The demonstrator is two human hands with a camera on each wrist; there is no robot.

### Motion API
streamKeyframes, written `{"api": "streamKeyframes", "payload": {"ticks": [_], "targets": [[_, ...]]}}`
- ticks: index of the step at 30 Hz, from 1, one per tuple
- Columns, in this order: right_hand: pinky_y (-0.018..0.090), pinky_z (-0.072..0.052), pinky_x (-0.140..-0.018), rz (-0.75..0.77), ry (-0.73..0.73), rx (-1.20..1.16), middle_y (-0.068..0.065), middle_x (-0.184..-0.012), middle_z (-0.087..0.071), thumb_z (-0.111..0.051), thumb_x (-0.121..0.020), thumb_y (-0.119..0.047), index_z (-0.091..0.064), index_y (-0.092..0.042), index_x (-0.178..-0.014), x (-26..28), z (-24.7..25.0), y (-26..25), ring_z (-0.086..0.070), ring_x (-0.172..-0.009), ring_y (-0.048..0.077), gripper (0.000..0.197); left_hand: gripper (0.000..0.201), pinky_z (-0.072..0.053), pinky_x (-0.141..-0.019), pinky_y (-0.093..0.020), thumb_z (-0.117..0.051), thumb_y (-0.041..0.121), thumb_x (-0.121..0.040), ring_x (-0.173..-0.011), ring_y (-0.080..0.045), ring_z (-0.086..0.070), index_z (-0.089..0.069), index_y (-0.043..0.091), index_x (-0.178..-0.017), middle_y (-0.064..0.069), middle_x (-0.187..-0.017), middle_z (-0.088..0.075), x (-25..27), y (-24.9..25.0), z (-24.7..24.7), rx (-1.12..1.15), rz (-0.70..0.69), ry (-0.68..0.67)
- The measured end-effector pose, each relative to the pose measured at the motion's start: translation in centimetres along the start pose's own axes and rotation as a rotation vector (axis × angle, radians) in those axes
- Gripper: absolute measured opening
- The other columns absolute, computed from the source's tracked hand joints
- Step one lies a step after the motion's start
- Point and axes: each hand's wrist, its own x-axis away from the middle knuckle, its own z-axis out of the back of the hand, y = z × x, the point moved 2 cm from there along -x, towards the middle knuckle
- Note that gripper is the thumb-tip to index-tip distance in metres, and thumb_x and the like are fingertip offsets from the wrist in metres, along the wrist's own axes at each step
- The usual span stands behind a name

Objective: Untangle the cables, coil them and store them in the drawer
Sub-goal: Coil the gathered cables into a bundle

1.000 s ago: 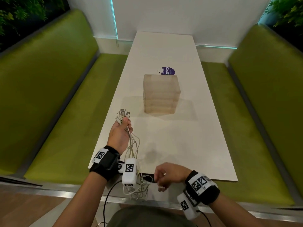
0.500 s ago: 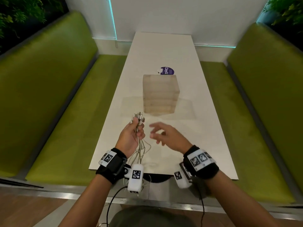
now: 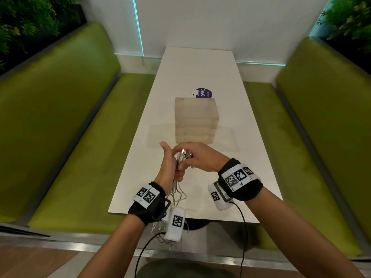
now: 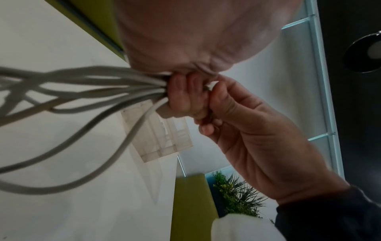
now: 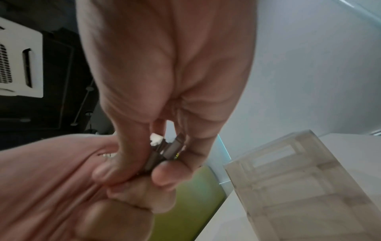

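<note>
Cables (image 3: 179,190) are hanging over the desk's (image 3: 249,161) near edge, bunched in the gripping left hand (image 3: 169,167); right hand (image 3: 202,159) is pinching their plugs (image 3: 184,154), just before the drawer unit (image 3: 195,120).

White cables (image 3: 177,192) bunched, plugs (image 3: 183,154) uppermost, strands hanging past table edge. Translucent drawer unit (image 3: 195,121) upright mid-table, drawers closed, just beyond plugs.
</note>
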Motion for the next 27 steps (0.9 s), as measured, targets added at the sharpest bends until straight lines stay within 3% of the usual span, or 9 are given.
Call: {"api": "streamKeyframes", "payload": {"ticks": [5,7,9,11,13,15,18,20,27], "targets": [[0.008,-0.039,-0.063,-0.001,0.072,-0.037,-0.002,-0.090,-0.065,-0.071,-0.078,-0.008,-0.064,-0.012,-0.100,0.0,-0.2,0.6,-0.053,-0.067,-0.005,0.024,0.087,-0.011,-0.045,-0.022,0.002,0.079,-0.076,-0.046,-0.011,-0.015,-0.058,0.019,-0.091,0.002,-0.050,-0.027,-0.5,0.3,0.0,-0.059,0.016,0.019],[0.012,-0.040,-0.065,0.005,0.089,-0.049,-0.010,-0.094,-0.058,-0.068,-0.083,-0.012,-0.061,-0.011,-0.098,-0.1,-0.4,0.4,-0.053,-0.073,-0.001,0.017,0.100,-0.015,-0.040,-0.018,0.000,0.084,-0.070,-0.042,-0.008,-0.017,-0.054,0.016,-0.121,0.006,-0.045,-0.031,-1.0,0.1,0.3,-0.093,0.032,0.014],[0.016,-0.043,-0.064,0.015,0.064,-0.034,-0.006,-0.097,-0.054,-0.061,-0.090,-0.020,-0.056,-0.017,-0.098,0.0,-0.5,0.1,-0.053,-0.078,0.003,0.011,0.116,-0.018,-0.038,-0.016,-0.003,0.088,-0.061,-0.039,-0.007,-0.018,-0.024,0.010,-0.144,0.008,-0.044,-0.031,-1.3,-0.2,0.6,-0.110,0.029,0.009],[0.021,-0.046,-0.066,0.040,0.041,-0.002,0.004,-0.095,-0.058,-0.056,-0.093,-0.023,-0.052,-0.021,-0.101,0.0,-0.9,0.0,-0.056,-0.079,0.009,0.009,0.110,-0.018,-0.038,-0.014,-0.003,0.087,-0.061,-0.039,-0.006,-0.018,-0.029,0.023,-0.146,0.008,-0.044,-0.028,-1.4,-0.2,0.8,-0.074,0.005,0.007],[0.024,-0.044,-0.070,0.051,0.063,0.012,0.009,-0.094,-0.063,-0.054,-0.094,-0.026,-0.050,-0.028,-0.095,0.0,-1.3,0.2,-0.057,-0.081,0.015,0.005,0.107,-0.016,-0.041,-0.015,-0.004,0.087,-0.061,-0.041,-0.008,-0.017,-0.034,0.026,-0.143,0.005,-0.045,-0.026,-1.3,-0.2,0.7,-0.022,0.003,0.009],[0.028,-0.045,-0.073,0.064,0.092,0.005,0.009,-0.099,-0.063,-0.055,-0.094,-0.028,-0.048,-0.040,-0.086,-0.1,-1.5,0.5,-0.058,-0.086,0.018,0.015,0.106,-0.013,-0.043,-0.017,-0.001,0.087,-0.065,-0.043,-0.010,-0.015,-0.050,0.019,-0.130,0.001,-0.048,-0.026,-1.1,-0.1,0.6,0.002,0.016,-0.013],[0.036,-0.053,-0.081,0.086,0.094,-0.058,0.001,-0.107,-0.065,-0.058,-0.092,-0.025,-0.058,-0.025,-0.093,0.1,-1.4,0.4,-0.062,-0.094,0.020,0.001,0.096,-0.011,-0.044,-0.018,0.005,0.082,-0.073,-0.041,-0.010,-0.017,-0.058,0.011,-0.087,-0.001,-0.044,-0.030,-0.7,0.1,0.3,0.007,0.035,-0.048],[0.034,-0.054,-0.080,0.098,0.103,-0.082,0.003,-0.106,-0.067,-0.059,-0.090,-0.017,-0.058,-0.017,-0.092,0.2,-0.9,0.2,-0.064,-0.091,0.019,0.002,0.091,-0.012,-0.043,-0.017,0.004,0.082,-0.073,-0.040,-0.010,-0.018,-0.052,0.011,-0.083,-0.002,-0.043,-0.031,-0.6,0.5,0.0,-0.015,0.009,-0.071],[0.020,-0.048,-0.072,0.179,0.131,0.018,0.002,-0.089,-0.068,-0.064,-0.084,-0.010,-0.064,-0.019,-0.091,0.2,4.4,-4.3,-0.060,-0.075,0.006,0.012,0.078,-0.012,-0.041,-0.018,-0.001,0.074,-0.083,-0.036,-0.010,-0.020,-0.055,0.018,-0.078,0.000,-0.042,-0.031,-0.2,5.3,-1.7,0.063,-0.124,-0.179]]}}
